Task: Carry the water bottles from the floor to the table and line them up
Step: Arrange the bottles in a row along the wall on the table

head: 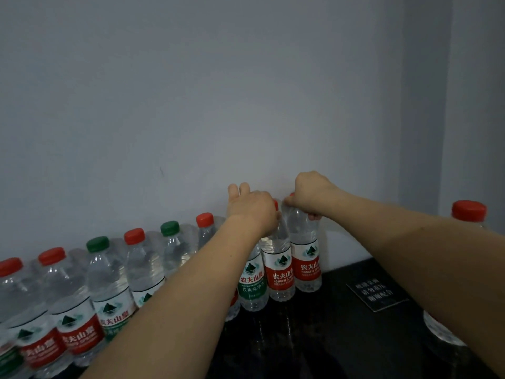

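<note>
Several clear water bottles with red or green caps stand in a row point(109, 272) along the wall on the dark table point(322, 337). At the row's right end, my right hand point(314, 194) grips the neck of a red-labelled bottle point(306, 258). My left hand point(252, 210) holds the top of the red-labelled bottle point(278, 269) beside it, with two fingers raised. A green-labelled bottle point(252, 285) stands just left of these, partly behind my left forearm. Both caps are mostly hidden by my hands.
One more red-capped bottle point(468, 210) stands apart at the right, largely hidden by my right forearm. A small black sign with white text point(377, 295) lies on the table right of the row. The pale wall point(246, 91) stands directly behind the bottles.
</note>
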The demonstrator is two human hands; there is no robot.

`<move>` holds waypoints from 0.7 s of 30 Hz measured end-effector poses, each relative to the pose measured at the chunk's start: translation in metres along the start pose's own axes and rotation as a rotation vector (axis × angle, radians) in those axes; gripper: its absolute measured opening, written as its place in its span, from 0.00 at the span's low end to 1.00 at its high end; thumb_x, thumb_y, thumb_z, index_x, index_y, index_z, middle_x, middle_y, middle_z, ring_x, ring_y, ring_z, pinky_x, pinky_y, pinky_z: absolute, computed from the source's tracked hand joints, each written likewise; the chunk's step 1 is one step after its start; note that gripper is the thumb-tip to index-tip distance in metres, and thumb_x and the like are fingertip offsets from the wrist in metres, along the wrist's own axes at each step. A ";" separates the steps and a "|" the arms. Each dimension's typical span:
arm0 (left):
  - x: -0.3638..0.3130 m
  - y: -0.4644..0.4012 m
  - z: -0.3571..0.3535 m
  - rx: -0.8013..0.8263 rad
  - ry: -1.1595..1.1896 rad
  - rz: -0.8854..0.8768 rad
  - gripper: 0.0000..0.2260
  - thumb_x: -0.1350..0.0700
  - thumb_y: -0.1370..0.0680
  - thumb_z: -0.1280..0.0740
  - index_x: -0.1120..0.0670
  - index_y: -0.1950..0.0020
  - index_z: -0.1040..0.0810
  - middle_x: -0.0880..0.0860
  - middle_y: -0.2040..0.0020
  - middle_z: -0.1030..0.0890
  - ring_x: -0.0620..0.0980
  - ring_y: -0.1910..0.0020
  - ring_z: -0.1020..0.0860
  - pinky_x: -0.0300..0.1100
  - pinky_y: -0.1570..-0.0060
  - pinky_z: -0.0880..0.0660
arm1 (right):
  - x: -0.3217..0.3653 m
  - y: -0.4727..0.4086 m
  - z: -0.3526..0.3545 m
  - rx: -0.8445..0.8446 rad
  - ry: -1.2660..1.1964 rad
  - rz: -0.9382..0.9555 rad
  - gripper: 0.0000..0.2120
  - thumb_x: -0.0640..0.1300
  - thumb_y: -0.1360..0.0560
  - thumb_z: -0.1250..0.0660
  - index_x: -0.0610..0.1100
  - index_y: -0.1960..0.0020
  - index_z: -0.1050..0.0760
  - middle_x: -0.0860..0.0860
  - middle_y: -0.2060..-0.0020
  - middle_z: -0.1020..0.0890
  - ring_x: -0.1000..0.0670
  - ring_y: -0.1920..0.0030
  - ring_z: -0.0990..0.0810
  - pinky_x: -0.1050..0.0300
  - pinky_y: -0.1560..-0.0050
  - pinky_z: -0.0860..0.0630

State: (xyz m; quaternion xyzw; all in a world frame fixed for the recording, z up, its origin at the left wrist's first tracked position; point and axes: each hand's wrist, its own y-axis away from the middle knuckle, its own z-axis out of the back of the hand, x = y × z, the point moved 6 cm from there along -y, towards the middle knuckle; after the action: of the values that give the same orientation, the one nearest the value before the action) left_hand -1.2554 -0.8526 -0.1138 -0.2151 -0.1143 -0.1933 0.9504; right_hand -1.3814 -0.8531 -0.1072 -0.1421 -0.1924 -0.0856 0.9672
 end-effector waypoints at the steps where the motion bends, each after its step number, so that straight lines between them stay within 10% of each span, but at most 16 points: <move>1: 0.000 0.000 -0.001 0.002 0.002 0.002 0.13 0.41 0.18 0.44 0.50 0.52 0.31 0.53 0.43 0.22 0.57 0.38 0.34 0.56 0.39 0.44 | 0.000 0.001 0.000 -0.013 0.011 0.001 0.16 0.47 0.24 0.32 0.37 0.65 0.27 0.43 0.76 0.22 0.44 0.76 0.19 0.55 0.71 0.20; 21: 0.013 0.045 0.019 -0.213 0.045 0.028 0.22 0.40 0.18 0.49 0.53 0.40 0.25 0.52 0.43 0.22 0.54 0.43 0.31 0.57 0.39 0.42 | 0.004 0.047 0.049 -0.030 0.120 0.094 0.17 0.55 0.23 0.36 0.40 0.55 0.29 0.41 0.53 0.22 0.43 0.58 0.25 0.55 0.58 0.29</move>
State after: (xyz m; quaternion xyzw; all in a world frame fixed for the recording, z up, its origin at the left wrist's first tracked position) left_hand -1.2276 -0.8110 -0.1093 -0.3119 -0.0688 -0.1960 0.9271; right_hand -1.3851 -0.7943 -0.0732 -0.1599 -0.1261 -0.0514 0.9777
